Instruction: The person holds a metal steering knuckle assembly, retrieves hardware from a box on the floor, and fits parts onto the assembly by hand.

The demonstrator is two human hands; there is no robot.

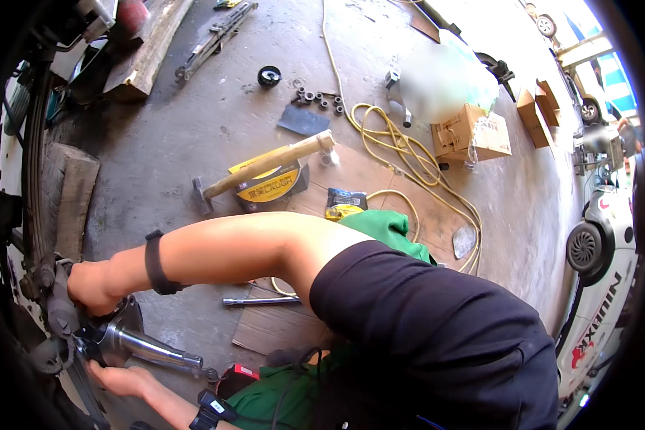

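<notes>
At the far left my two hands are at a dark, greasy metal assembly (59, 315). A stub axle (154, 349) with a shiny steel spindle and dark flange points right from it. My right hand (93, 288), at the end of the upper arm with a black wrist band, is closed against the top of the assembly; its fingertips are hidden. Below the flange, my left hand (122, 378) has its fingers curled around the stub axle's underside, partly out of sight. Its wrist carries a black strapped device (213, 410).
Behind my right arm a wooden-handled hammer (269, 163) lies across a yellow-black box (274, 188). A steel bar (258, 302) rests on flattened cardboard (279, 328). Wooden beams (75, 193), a coiled yellow hose (401, 147), small sockets (322, 100) and a cardboard box (473, 134) surround the workspace.
</notes>
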